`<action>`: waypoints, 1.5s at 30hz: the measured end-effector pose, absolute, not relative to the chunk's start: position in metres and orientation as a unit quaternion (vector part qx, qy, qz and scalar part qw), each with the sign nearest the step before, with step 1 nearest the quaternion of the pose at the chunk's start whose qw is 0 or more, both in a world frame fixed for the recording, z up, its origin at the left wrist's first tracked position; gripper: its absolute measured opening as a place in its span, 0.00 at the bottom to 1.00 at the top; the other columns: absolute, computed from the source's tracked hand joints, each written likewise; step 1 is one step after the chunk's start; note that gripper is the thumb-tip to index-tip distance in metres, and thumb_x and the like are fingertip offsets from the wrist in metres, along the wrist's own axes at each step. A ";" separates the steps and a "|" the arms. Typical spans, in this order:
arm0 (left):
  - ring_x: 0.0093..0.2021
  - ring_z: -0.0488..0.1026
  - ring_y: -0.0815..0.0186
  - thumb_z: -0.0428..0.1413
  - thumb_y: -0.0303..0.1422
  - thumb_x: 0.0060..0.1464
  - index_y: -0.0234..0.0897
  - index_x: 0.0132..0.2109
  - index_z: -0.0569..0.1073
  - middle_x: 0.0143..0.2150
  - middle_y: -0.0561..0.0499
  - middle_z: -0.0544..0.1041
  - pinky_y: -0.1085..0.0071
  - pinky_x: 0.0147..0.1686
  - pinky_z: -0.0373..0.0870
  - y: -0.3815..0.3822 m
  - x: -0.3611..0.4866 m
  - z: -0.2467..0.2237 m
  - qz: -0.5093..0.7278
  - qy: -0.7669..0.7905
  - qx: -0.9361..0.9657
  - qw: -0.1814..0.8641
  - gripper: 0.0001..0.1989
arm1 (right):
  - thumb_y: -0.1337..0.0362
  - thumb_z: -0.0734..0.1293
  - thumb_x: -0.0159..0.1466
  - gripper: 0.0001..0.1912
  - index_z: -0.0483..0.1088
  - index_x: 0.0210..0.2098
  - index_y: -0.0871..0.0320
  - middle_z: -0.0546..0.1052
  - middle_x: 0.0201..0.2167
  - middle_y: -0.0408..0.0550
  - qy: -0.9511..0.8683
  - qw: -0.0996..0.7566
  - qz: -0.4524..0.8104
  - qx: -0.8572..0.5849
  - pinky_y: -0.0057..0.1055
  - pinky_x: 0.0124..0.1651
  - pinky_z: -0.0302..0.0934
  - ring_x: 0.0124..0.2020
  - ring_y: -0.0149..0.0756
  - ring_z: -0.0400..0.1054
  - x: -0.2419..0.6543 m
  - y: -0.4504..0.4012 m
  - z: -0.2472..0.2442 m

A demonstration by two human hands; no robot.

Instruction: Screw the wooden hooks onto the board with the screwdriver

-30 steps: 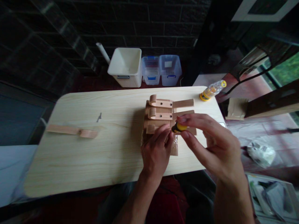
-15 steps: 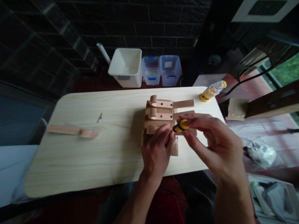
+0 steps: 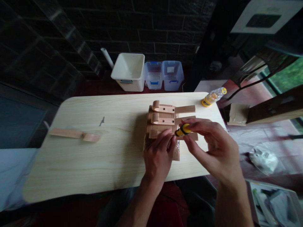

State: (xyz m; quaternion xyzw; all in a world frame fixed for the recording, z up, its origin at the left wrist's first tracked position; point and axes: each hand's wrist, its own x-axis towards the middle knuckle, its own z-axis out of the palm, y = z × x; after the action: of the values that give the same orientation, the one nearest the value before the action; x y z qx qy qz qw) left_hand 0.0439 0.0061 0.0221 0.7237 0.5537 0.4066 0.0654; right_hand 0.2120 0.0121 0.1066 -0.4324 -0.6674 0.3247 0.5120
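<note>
A wooden rack (image 3: 149,126) with hook-shaped wooden pieces lies on the pale table. Two of its hooks, the far hook (image 3: 164,109) and the hook beside it (image 3: 163,121), each show two dark screw heads. My right hand (image 3: 213,145) pinches a yellow-and-black screwdriver (image 3: 183,130), tilted down to the left, its tip by my left fingertips. My left hand (image 3: 158,154) presses over a third wooden piece (image 3: 153,134), its fingers closed around the spot at the screwdriver tip. Whatever small part is between those fingertips is hidden.
Left on the table lie a loose wooden hook piece (image 3: 75,134) and some screws (image 3: 102,121). A clear case with a yellow base (image 3: 213,96) stands at the far right corner. Beyond the table are a white bin (image 3: 129,75) and two clear plastic boxes (image 3: 172,75).
The whole view has shifted slightly. Both hands stay at the same spot on the rack, and the screwdriver is turned a little in my right fingers.
</note>
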 end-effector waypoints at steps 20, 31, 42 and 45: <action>0.50 0.90 0.61 0.58 0.33 0.77 0.43 0.52 0.84 0.56 0.50 0.90 0.67 0.50 0.85 0.004 0.043 0.020 0.391 0.562 0.724 0.081 0.09 | 0.68 0.74 0.74 0.14 0.77 0.55 0.45 0.84 0.60 0.47 -0.677 0.487 0.326 -0.445 0.43 0.67 0.77 0.64 0.41 0.81 0.210 0.012 0.102; 0.52 0.89 0.61 0.60 0.33 0.76 0.43 0.53 0.84 0.58 0.50 0.89 0.65 0.53 0.84 0.004 0.044 0.019 0.385 0.567 0.721 0.103 0.08 | 0.65 0.76 0.73 0.14 0.77 0.55 0.45 0.85 0.57 0.45 -0.659 0.502 0.339 -0.447 0.33 0.61 0.81 0.58 0.36 0.84 0.213 0.012 0.099; 0.51 0.89 0.59 0.60 0.33 0.75 0.44 0.54 0.84 0.58 0.50 0.89 0.65 0.52 0.85 0.004 0.044 0.016 0.382 0.575 0.718 0.096 0.08 | 0.60 0.74 0.74 0.10 0.78 0.54 0.49 0.86 0.55 0.49 -0.656 0.506 0.329 -0.454 0.39 0.58 0.84 0.54 0.40 0.85 0.209 0.015 0.102; 0.50 0.90 0.59 0.60 0.33 0.75 0.44 0.55 0.85 0.57 0.49 0.89 0.64 0.50 0.86 0.004 0.045 0.013 0.375 0.582 0.716 0.088 0.09 | 0.60 0.73 0.75 0.09 0.77 0.53 0.49 0.86 0.56 0.51 -0.657 0.502 0.332 -0.454 0.40 0.58 0.84 0.54 0.41 0.85 0.208 0.015 0.102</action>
State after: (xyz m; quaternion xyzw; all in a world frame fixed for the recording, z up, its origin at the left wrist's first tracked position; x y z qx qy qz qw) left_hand 0.0450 0.0042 0.0134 0.7162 0.5823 0.3746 0.0876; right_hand 0.2079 0.0152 0.1023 -0.4541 -0.6570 0.3320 0.5020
